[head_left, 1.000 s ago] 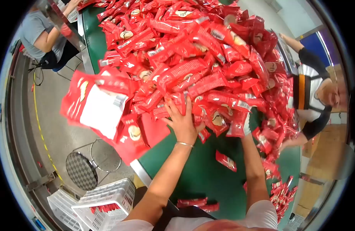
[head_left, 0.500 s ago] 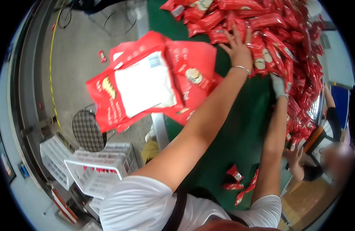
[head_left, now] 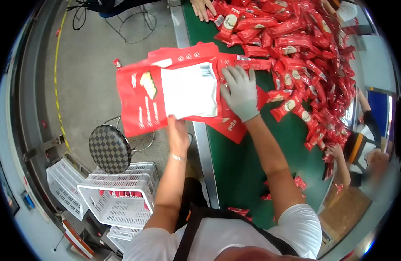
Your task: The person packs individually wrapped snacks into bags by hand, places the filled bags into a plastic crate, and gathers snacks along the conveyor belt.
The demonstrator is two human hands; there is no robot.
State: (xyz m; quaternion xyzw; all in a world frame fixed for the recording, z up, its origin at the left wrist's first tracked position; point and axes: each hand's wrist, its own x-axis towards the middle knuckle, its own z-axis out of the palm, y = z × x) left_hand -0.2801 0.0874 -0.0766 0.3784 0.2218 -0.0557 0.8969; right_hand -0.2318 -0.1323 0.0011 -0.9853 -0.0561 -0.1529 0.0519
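Observation:
My left hand [head_left: 178, 130] grips the lower edge of a large red bag [head_left: 139, 111] with a white panel, its fingers partly hidden under it. The bag reaches out past the table's left edge and lies over other red bags [head_left: 235, 130]. My right hand [head_left: 242, 93], in a pale glove, rests with fingers spread on the right side of the bags. To its right, a big heap of small red packets [head_left: 296, 41] covers the green table [head_left: 270, 139].
At the left stand a checkered stool [head_left: 110, 148] and white crates [head_left: 117, 191], one with red packets inside. Another person's hand [head_left: 203, 8] touches packets at the top. A co-worker [head_left: 361, 143] reaches in from the right. Loose packets [head_left: 298, 182] lie near my right arm.
My left hand has left the packet heap and moved left to the large bag. My right hand has come from the heap onto the bags. The large bag has shifted right in view.

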